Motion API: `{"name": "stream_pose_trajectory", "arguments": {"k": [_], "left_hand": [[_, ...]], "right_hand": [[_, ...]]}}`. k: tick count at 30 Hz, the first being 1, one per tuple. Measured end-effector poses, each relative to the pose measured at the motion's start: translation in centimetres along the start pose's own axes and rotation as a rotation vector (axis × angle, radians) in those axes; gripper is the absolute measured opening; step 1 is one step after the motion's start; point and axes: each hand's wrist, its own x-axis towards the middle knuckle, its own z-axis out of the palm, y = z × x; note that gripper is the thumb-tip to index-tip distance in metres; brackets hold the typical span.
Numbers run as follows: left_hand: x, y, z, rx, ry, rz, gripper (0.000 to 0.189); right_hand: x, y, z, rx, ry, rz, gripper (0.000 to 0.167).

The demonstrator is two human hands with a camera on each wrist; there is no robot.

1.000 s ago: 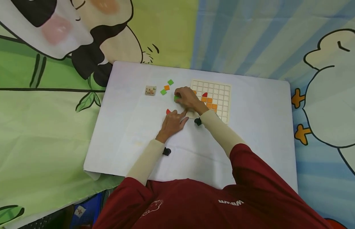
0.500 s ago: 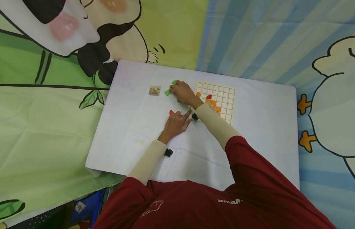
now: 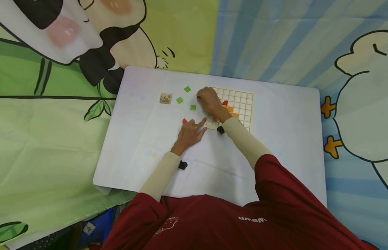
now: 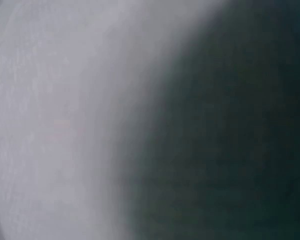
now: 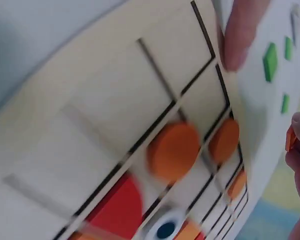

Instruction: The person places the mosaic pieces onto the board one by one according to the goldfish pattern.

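My right hand (image 3: 209,100) is over the left edge of a pale gridded board (image 3: 246,104) in the head view. The right wrist view shows it pinching a small orange square tile (image 5: 290,139) between thumb and finger. My left hand (image 3: 189,133) rests at the board's lower left corner with its index finger extended to the edge. That fingertip (image 5: 240,45) shows against the rim. Orange round pieces (image 5: 173,152), a red quarter-round piece (image 5: 117,207) and a white piece with a dark dot (image 5: 165,227) sit in the grid. The left wrist view is mostly dark blur.
Three green square tiles (image 3: 193,107) lie left of the board. Beyond them is a small patterned card (image 3: 166,98). A red piece (image 3: 184,121) lies beside my left hand. A white cloth covers the table (image 3: 284,139), and printed curtains surround it.
My right hand reached left to the loose tiles, took the orange square tile from among the green ones, and came back right to the board. My left hand stayed at the board's corner.
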Motion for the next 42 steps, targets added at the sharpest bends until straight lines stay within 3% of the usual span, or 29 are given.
{"name": "stream_pose_trajectory", "arguments": {"k": [4, 8, 14, 17, 25, 37, 42], "left_hand": [[-0.1, 0.4, -0.1, -0.024, -0.029, -0.020, 0.046], [-0.3, 0.6, -0.1, -0.020, -0.068, -0.033, 0.048], [-0.3, 0.5, -0.4, 0.005, -0.082, -0.040, 0.049], [-0.3, 0.5, -0.4, -0.006, -0.081, -0.038, 0.049], [-0.3, 0.3, 0.3, -0.030, 0.008, -0.015, 0.047], [-0.1, 0.0, 0.2, -0.030, -0.005, -0.018, 0.048], [-0.1, 0.2, 0.3, -0.039, -0.006, -0.025, 0.047]], "right_hand": [[-4.2, 2.3, -2.3, 0.188, 0.146, 0.140, 0.012], [-9.0, 5.0, -3.9, 0.217, 0.258, 0.261, 0.012], [-13.2, 7.2, -4.5, 0.189, 0.218, 0.375, 0.017], [-14.1, 7.7, -4.1, 0.169, 0.177, 0.375, 0.017], [-15.3, 8.2, -3.0, 0.175, 0.140, 0.329, 0.026], [-16.0, 8.1, -3.1, 0.156, 0.197, 0.318, 0.025], [-16.1, 7.8, -3.5, 0.160, 0.170, 0.319, 0.026]]}}
